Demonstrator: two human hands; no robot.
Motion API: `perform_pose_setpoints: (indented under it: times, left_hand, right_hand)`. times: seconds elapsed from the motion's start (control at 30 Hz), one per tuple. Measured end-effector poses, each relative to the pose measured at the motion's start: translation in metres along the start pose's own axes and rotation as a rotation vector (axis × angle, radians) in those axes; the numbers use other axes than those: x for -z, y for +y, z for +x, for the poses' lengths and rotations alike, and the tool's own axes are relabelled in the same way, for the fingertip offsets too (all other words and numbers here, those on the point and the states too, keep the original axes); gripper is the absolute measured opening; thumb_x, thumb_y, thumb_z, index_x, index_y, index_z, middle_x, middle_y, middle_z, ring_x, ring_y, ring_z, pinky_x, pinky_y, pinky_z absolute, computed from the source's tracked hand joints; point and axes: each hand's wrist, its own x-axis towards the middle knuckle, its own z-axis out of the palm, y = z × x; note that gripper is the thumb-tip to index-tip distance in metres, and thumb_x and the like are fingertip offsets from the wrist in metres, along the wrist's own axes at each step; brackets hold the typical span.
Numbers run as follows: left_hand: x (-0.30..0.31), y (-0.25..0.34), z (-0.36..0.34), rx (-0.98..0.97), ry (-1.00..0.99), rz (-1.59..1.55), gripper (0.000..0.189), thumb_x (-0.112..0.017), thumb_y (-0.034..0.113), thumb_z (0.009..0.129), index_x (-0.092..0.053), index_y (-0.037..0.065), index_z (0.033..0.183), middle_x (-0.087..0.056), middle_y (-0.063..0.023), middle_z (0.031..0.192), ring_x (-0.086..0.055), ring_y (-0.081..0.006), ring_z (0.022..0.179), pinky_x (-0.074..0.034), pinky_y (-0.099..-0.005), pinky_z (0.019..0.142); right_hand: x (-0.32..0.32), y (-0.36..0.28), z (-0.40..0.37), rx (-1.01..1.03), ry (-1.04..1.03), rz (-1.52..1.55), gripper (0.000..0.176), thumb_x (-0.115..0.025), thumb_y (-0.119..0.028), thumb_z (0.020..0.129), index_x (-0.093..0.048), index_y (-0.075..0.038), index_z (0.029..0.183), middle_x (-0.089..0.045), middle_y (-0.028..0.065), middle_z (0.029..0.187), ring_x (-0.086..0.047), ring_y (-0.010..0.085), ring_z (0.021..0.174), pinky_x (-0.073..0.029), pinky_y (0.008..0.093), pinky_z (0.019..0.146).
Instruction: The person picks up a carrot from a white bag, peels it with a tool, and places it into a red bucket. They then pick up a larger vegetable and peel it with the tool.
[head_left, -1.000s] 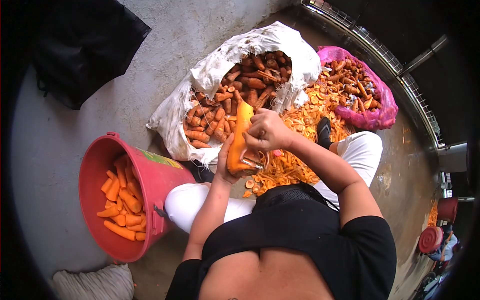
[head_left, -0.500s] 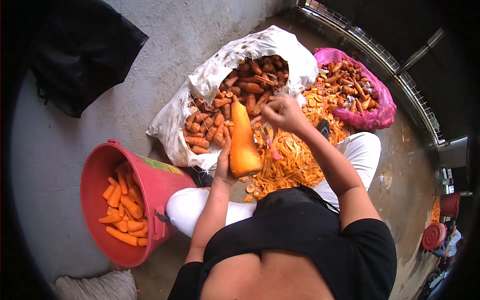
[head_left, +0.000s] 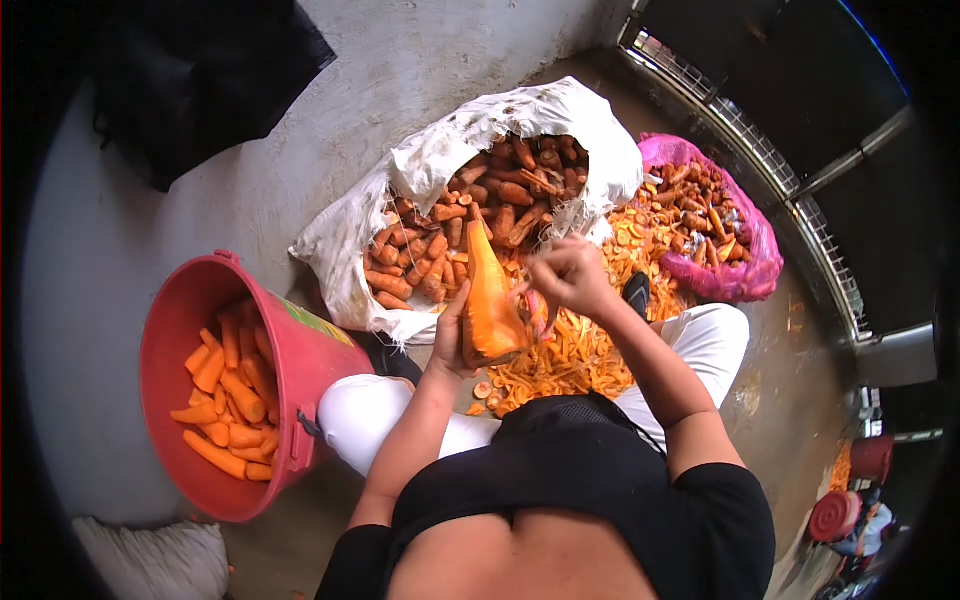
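- Compared with half a second ago, I see the right hand (head_left: 568, 276) lower and closer to the big carrot (head_left: 490, 300); the peeler (head_left: 540, 314) it carries is blurred beside the wide end.
- The carrot now shows a ridged, faceted side to me, where it looked smoother and rounder; I judge that it has been rolled slightly to bring another strip of its side within the blade's reach.
- I take this as partway through the peeling, between strokes or starting one; I cannot tell whether the blade touches.
- I have the carrot in the left hand (head_left: 454, 338), fingers grasping its wide lower part from the left, the narrow end pointing up and away, in front of the white sack (head_left: 338, 245).
- The left forearm rises from beside the bent knee (head_left: 362, 415), wrist below the carrot.
- The right forearm slants up and inward, fingers curled around the peeler, though blur hides the exact grip.
- Peelings (head_left: 570, 368) lie on the floor below the right hand.
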Motion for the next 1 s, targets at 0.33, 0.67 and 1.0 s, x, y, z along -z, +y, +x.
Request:
perform_pose_setpoints:
  times: [0.33, 0.67, 1.0]
  left_hand:
    - [-0.016, 0.004, -0.010, 0.081, -0.098, 0.120, 0.051, -0.033, 0.044, 0.104, -0.044, 0.004, 0.134, -0.062, -0.0108, 0.114, -0.065, -0.0212, 0.097, -0.058, -0.0356, 0.079]
    - [-0.034, 0.009, -0.018, 0.009, -0.054, 0.471, 0.055, -0.042, 0.042, 0.101, -0.042, 0.000, 0.137, -0.056, -0.0130, 0.123, -0.063, -0.0232, 0.102, -0.052, -0.0343, 0.089]
    - [-0.018, 0.012, -0.007, 0.103, 0.067, 0.343, 0.052, -0.037, 0.048, 0.101, -0.051, 0.004, 0.128, -0.064, -0.0100, 0.107, -0.066, -0.0188, 0.089, -0.057, -0.0348, 0.078]
  right_hand:
    - [-0.011, -0.007, 0.027, 0.406, -0.210, -0.160, 0.027, -0.067, -0.017, 0.070, -0.054, -0.014, 0.046, -0.052, -0.0021, 0.046, -0.051, 0.0180, 0.050, -0.041, 0.0307, 0.059]
    - [0.036, 0.127, 0.127, -0.112, -0.163, -0.810, 0.045, -0.049, -0.036, 0.089, -0.064, -0.015, 0.053, -0.057, 0.0021, 0.047, -0.055, 0.0165, 0.044, -0.049, 0.0376, 0.079]
    - [-0.006, -0.014, 0.030, 0.559, -0.166, -0.180, 0.033, -0.068, -0.024, 0.069, -0.048, -0.018, 0.045, -0.039, -0.0039, 0.042, -0.041, 0.0140, 0.046, -0.034, 0.0326, 0.051]
